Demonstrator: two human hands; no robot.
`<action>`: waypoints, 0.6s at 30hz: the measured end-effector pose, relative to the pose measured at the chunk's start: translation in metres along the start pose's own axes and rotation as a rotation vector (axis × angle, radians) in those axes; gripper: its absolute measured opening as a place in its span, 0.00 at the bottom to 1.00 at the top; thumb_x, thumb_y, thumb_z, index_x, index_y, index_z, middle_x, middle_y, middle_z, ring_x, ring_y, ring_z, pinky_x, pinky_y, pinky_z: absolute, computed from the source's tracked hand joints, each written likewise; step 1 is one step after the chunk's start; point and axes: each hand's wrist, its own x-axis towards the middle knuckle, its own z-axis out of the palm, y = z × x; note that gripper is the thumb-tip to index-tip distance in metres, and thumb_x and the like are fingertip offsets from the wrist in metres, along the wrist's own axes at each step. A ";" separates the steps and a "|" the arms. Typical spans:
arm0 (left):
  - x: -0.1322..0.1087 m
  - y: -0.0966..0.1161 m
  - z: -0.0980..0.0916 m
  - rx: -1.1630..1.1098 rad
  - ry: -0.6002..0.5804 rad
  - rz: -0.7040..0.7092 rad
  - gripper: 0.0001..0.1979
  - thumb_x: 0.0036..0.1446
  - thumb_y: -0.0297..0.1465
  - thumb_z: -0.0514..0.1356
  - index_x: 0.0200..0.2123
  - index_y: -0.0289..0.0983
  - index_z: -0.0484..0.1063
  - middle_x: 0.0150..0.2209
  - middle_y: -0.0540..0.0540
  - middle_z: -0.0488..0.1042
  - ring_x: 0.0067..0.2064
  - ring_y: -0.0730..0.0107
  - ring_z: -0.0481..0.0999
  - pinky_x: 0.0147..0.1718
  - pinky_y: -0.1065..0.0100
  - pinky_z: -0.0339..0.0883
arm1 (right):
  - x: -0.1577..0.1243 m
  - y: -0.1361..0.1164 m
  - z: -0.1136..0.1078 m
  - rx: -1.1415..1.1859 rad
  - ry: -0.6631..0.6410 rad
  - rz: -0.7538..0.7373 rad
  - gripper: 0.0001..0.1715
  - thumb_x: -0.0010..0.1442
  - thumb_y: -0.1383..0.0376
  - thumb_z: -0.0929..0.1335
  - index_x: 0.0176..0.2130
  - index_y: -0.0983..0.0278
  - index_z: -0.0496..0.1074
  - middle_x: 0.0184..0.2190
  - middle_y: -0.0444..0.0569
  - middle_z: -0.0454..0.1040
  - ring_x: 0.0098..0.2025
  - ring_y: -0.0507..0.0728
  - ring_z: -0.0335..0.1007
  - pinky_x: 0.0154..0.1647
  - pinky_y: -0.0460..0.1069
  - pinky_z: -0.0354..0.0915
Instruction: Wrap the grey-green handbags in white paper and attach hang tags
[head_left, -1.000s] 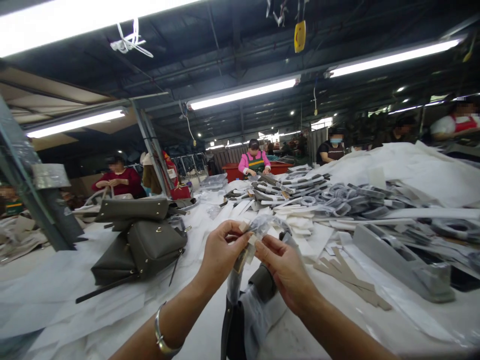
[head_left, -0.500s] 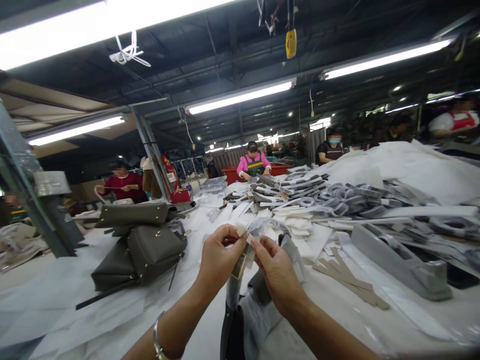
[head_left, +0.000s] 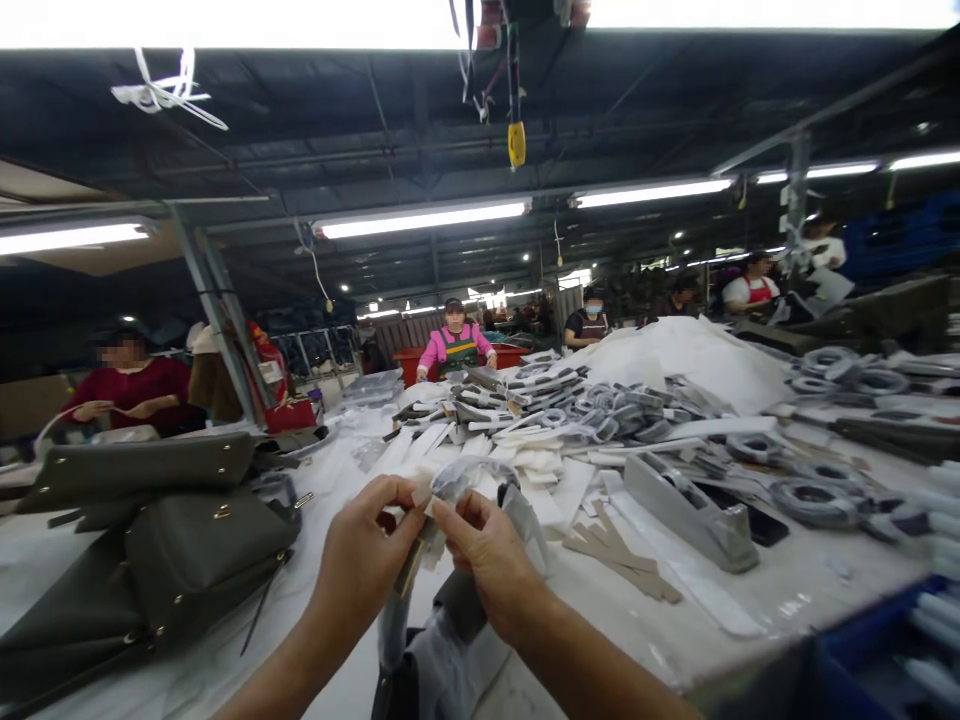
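Observation:
My left hand (head_left: 366,545) and my right hand (head_left: 491,565) meet in front of me, thumbs and fingertips pinched close together. Between them is a small whitish piece of wrapping (head_left: 421,494); whether it is paper or film I cannot tell. It sits at a bag strap (head_left: 476,468) covered in clear plastic, which loops up behind my fingers. Below my hands the strap runs down to a dark bag (head_left: 396,690), partly under cloudy plastic. A gold-coloured metal edge (head_left: 407,572) shows beneath my left fingers. Both palms are turned away from view.
An olive-green bag (head_left: 202,560) lies at left. Wrapped straps (head_left: 517,395) and white sheets (head_left: 675,350) are heaped ahead. A grey tape dispenser (head_left: 686,510), a black phone (head_left: 757,525) and brown strips (head_left: 626,555) lie right, a blue bin (head_left: 862,640) beyond. Co-workers sit further off.
The view has turned right, so the table and my hands appear further left and the blue bin shows. Both hands keep their pinch on the wrapping.

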 end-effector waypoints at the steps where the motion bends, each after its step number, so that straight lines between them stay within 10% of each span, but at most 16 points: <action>1: -0.002 0.002 0.000 0.011 0.013 0.014 0.08 0.55 0.37 0.63 0.29 0.39 0.75 0.30 0.49 0.76 0.31 0.68 0.76 0.30 0.71 0.69 | 0.000 0.000 0.000 0.011 -0.011 -0.013 0.26 0.48 0.49 0.77 0.26 0.61 0.63 0.21 0.37 0.61 0.21 0.47 0.52 0.23 0.45 0.50; 18: -0.013 0.003 -0.008 0.392 0.029 0.212 0.06 0.59 0.33 0.58 0.36 0.44 0.76 0.37 0.53 0.80 0.38 0.66 0.79 0.37 0.68 0.69 | -0.010 0.009 0.005 0.077 0.036 -0.121 0.23 0.52 0.51 0.77 0.32 0.64 0.69 0.25 0.40 0.69 0.24 0.48 0.63 0.29 0.45 0.61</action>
